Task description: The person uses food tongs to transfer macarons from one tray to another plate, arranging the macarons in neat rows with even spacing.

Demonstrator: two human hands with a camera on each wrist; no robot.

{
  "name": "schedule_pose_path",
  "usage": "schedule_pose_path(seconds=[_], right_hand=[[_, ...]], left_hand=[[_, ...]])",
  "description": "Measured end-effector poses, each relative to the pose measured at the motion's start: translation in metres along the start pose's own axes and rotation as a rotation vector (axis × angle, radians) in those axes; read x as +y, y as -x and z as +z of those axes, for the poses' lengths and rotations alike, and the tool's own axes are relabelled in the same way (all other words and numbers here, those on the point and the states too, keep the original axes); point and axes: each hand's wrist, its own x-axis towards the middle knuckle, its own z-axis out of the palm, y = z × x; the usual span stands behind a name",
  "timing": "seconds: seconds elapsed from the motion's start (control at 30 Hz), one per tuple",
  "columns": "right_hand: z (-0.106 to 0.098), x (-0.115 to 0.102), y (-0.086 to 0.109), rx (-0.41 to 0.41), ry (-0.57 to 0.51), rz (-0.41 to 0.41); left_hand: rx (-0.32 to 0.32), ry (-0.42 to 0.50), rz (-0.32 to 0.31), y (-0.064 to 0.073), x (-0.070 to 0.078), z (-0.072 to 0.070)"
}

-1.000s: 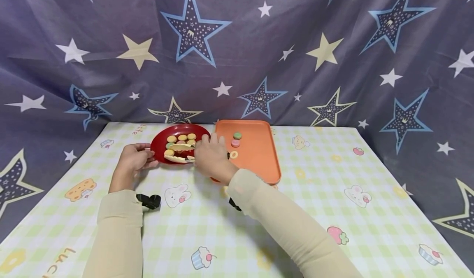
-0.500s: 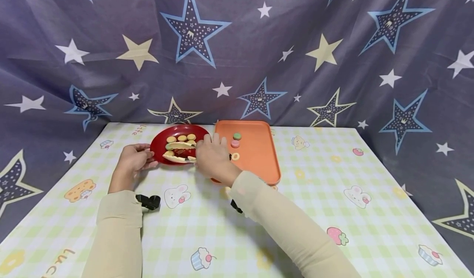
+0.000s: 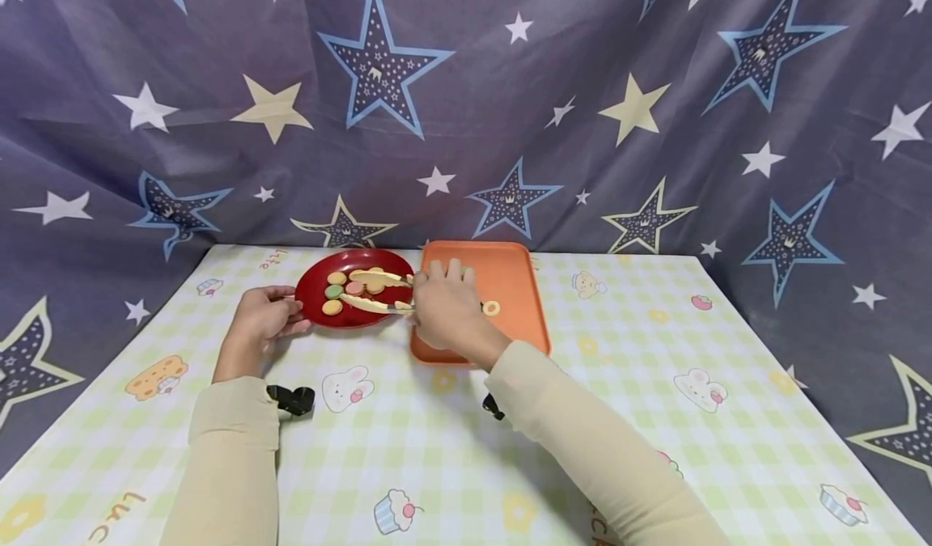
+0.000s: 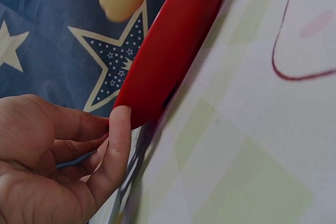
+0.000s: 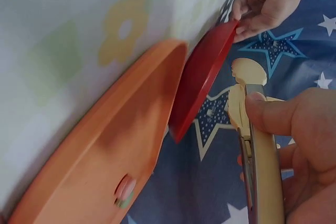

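My left hand (image 3: 264,317) pinches the left rim of a round red plate (image 3: 393,261); in the left wrist view, fingertips (image 4: 122,114) lie on the plate's edge. Several toy macarons rest on the plate, among them a green macaron (image 3: 334,291), a pink macaron (image 3: 354,288) and yellow ones. My right hand (image 3: 450,311) grips cream-coloured tongs (image 5: 266,174) with metal along the arms. The tong arms are spread over the plate, their tips pointing left among the macarons. The ring at the tongs' rear end shows beside my wrist. Part of the tongs is hidden under my right hand.
An orange tray (image 3: 513,287) stands against the plate's right side, partly under my right hand. In the right wrist view a pink macaron (image 5: 126,186) and a green one lie on it. A patterned cloth (image 3: 619,352) covers the table; a star-printed curtain (image 3: 466,109) hangs behind.
My right hand and the tongs have moved right, uncovering the green and pink macarons on the plate and covering the two on the tray. My left hand has stayed at the plate's rim.
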Motion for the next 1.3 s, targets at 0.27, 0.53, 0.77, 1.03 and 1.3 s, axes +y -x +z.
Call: schedule_pose_path(seconds=[0.27,0.53,0.77,1.03,1.3], right_hand=[[0.005,0.033,0.008,0.014,-0.052,0.037],[0.008,0.064,0.015,0.032,-0.063,0.094],[0.011,0.086,0.020,0.013,-0.075,0.137],[0.018,0.106,0.025,-0.007,-0.084,0.172],[0.023,0.117,0.029,-0.038,-0.098,0.205]], left_hand=[[-0.009,-0.011,0.011,0.000,-0.002,0.000],[-0.009,-0.016,0.004,-0.001,-0.002,0.000],[0.005,-0.004,-0.016,0.000,-0.001,-0.001],[-0.009,-0.007,-0.007,0.000,-0.001,-0.001],[-0.016,-0.003,0.002,-0.002,-0.003,-0.001]])
